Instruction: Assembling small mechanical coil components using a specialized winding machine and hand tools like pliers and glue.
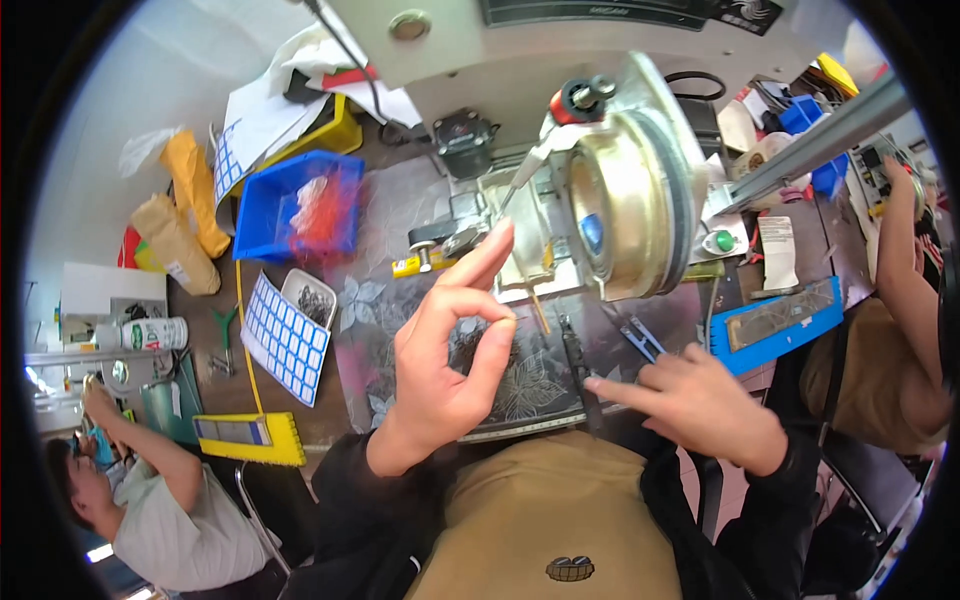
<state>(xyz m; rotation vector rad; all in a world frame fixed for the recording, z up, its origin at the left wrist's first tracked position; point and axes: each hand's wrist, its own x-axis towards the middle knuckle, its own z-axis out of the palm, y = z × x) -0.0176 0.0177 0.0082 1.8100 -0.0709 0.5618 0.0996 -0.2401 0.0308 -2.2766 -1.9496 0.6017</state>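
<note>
Busy tabletop (400,205), with a big gold wheel (625,205) crowding its far edge! Left hand (440,365): thumb meets forefinger, anything between too small to tell. Right hand (705,405), apart, fingers loose, points at the dark slim tool (574,355) by the near edge. Blue bin (258,215) far left; blue tray (772,350) near the right edge.

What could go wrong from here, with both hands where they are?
Whatever is pinched by the left hand is too small to make out; dropped, it could get lost on the patterned mat. The right hand points close by the dark slim tool and might knock it.
</note>
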